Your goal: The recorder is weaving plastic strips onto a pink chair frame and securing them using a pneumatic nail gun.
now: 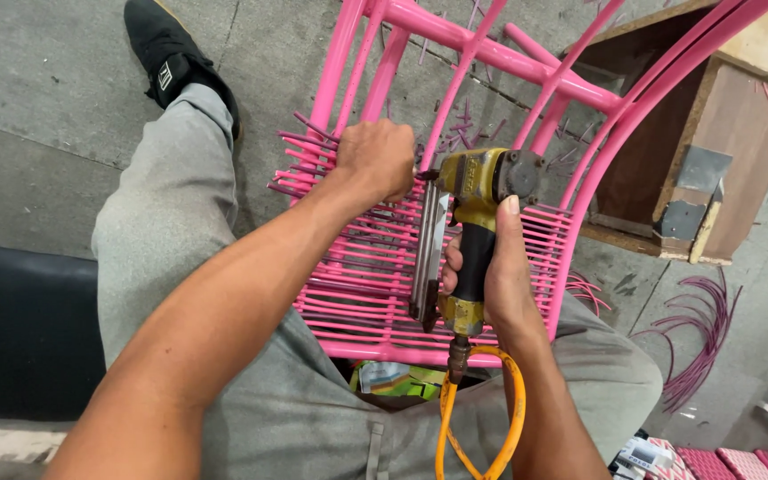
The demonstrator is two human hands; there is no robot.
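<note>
A pink metal chair frame (482,49) lies across my lap, its seat woven with pink plastic cord (357,284). My right hand (495,276) grips the handle of a yellow pneumatic nail gun (473,182), whose nose points at the cord ends near the frame. A yellow air hose (513,418) hangs from the gun's base. My left hand (380,160) is fisted on the cord strands right beside the gun's nose, pressing them against the weave. Loose cord ends (300,147) stick out to the left.
A wooden box (722,133) stands at the upper right on the concrete floor. Loose purple-pink cords (708,329) lie at the right. My left foot in a black shoe (166,53) rests at the upper left. A dark seat (20,329) is at the left.
</note>
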